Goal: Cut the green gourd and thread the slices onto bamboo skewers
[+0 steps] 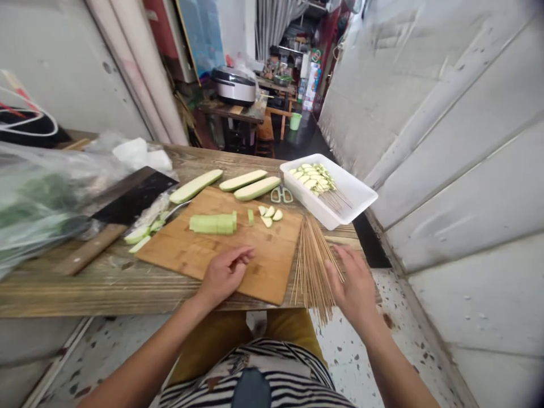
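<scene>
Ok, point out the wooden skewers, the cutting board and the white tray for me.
wooden skewers (315, 266): head view, middle of the loose bundle
cutting board (272, 258): head view, bare wood on its top face
white tray (356, 199): head view, bare inside floor

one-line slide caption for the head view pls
Right hand at the wooden skewers, left hand over the cutting board with sliced zucchini.

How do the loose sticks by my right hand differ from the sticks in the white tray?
The loose sticks look bare, while the tray sticks have pale green slices at one end. The loose sticks fan out on the table, some tips poking past its edge; the tray sticks lie inside the white tray. Both sets are thin and brownish.
</scene>
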Demonstrator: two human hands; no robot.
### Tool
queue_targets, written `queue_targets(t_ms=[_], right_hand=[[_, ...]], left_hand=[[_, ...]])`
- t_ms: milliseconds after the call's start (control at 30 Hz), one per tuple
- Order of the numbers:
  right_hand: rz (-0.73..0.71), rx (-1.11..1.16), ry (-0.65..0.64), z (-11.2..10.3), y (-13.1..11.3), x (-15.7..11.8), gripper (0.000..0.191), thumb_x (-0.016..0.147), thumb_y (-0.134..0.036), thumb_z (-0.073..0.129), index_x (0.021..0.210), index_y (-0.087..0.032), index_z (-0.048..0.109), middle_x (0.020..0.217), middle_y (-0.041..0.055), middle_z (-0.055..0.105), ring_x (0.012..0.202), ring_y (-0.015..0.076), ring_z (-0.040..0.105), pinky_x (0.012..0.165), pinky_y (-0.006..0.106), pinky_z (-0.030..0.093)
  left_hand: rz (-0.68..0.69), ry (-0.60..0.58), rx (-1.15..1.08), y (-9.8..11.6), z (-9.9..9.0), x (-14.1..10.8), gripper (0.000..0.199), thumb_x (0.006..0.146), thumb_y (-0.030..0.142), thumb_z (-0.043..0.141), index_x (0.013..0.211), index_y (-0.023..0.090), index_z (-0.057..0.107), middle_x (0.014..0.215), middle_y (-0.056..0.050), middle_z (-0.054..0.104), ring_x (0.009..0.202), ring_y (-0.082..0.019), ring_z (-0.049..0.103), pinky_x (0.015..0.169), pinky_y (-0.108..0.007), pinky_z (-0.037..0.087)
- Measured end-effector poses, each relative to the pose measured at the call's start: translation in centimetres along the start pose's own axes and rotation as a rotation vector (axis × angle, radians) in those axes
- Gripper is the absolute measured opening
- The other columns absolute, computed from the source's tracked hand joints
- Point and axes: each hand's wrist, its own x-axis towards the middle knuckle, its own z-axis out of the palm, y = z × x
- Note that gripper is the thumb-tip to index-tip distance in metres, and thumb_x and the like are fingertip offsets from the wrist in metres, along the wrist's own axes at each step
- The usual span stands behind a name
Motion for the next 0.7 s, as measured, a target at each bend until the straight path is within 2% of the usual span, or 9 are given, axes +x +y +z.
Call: queue_targets(t_ms=[67,133,233,300,367,467,567,633,700], right_hand=[[0.097,-0.148,-0.161,1.6,1.4,1.5,0.027,0.092,-0.028,0.044,0.11,-0.011,0.056,0.104,0.0121,0.06,0.1,0.0227,0.054,0.086,0.032,0.042],[0.147,-0.228,-0.287,3.2,2.4,2.8,0.021,0.089,-0.028,0.049,0.095,-0.013,0.062,0.093,0.0106,0.063,0.092,0.0235,0.057,0.08,0.032,0.043],[0.183,-0.238,-0.332,4.6,3.2,3.6,0.016,0.086,-0.022,0.054,0.078,-0.012,0.064,0.084,0.0113,0.063,0.084,0.0244,0.059,0.069,0.031,0.042],[0.21,-0.245,-0.361,5.1,3.5,3.7,0.014,0.085,-0.017,0.053,0.077,-0.012,0.063,0.083,0.0119,0.063,0.08,0.0241,0.061,0.063,0.03,0.041],[0.236,-0.244,-0.391,5.2,3.6,3.7,0.015,0.086,-0.015,0.051,0.078,-0.011,0.063,0.082,0.0119,0.065,0.074,0.0232,0.062,0.058,0.029,0.039],[0.261,-0.23,-0.431,5.3,4.0,3.9,0.017,0.087,-0.015,0.05,0.077,-0.011,0.063,0.078,0.0117,0.066,0.068,0.0224,0.064,0.055,0.028,0.038],[0.272,-0.209,-0.452,5.0,4.3,4.2,0.018,0.087,-0.019,0.05,0.077,-0.012,0.062,0.074,0.0106,0.067,0.067,0.0224,0.065,0.053,0.027,0.036],[0.274,-0.194,-0.452,4.4,4.5,4.1,0.018,0.087,-0.021,0.049,0.076,-0.014,0.062,0.073,0.0093,0.066,0.067,0.0226,0.065,0.052,0.027,0.036],[0.276,-0.183,-0.442,3.8,4.5,3.8,0.018,0.087,-0.02,0.048,0.076,-0.014,0.061,0.073,0.0085,0.066,0.068,0.0229,0.065,0.052,0.027,0.036]], left_hand=[[-0.006,0.011,0.024,0.3,-0.1,0.3,0.032,0.074,0.012,0.045,0.101,0.016,0.062,0.087,-0.004,0.07,0.073,-0.013,0.063,0.072,-0.028,0.052],[0.031,0.037,0.097,0.7,-0.3,1.1,0.03,0.076,0.015,0.047,0.102,0.017,0.062,0.09,-0.004,0.07,0.076,-0.014,0.064,0.075,-0.029,0.052],[0.173,0.088,0.271,1.2,-1.0,3.4,0.028,0.079,0.019,0.048,0.103,0.019,0.062,0.096,-0.005,0.069,0.087,-0.017,0.063,0.083,-0.032,0.049],[0.238,0.115,0.413,1.3,-1.9,5.5,0.028,0.081,0.023,0.046,0.105,0.018,0.061,0.1,-0.008,0.067,0.094,-0.02,0.061,0.087,-0.036,0.047],[0.233,0.095,0.56,1.1,-3.0,7.7,0.031,0.083,0.027,0.045,0.108,0.015,0.06,0.105,-0.011,0.066,0.099,-0.023,0.059,0.09,-0.039,0.044],[0.248,-0.114,0.729,0.5,-4.1,10.3,0.044,0.08,0.032,0.049,0.12,0.015,0.052,0.123,-0.013,0.056,0.116,-0.027,0.049,0.097,-0.044,0.037],[0.259,-0.364,0.789,-0.2,-4.1,11.9,0.058,0.076,0.035,0.055,0.13,0.018,0.043,0.136,-0.012,0.044,0.126,-0.028,0.037,0.102,-0.045,0.029],[0.209,-0.446,0.795,-0.4,-3.7,12.4,0.06,0.075,0.037,0.057,0.131,0.02,0.042,0.137,-0.012,0.043,0.126,-0.028,0.037,0.103,-0.044,0.026],[0.17,-0.462,0.796,-0.5,-3.4,12.7,0.06,0.074,0.039,0.058,0.129,0.02,0.043,0.135,-0.013,0.046,0.126,-0.03,0.036,0.103,-0.044,0.024]])
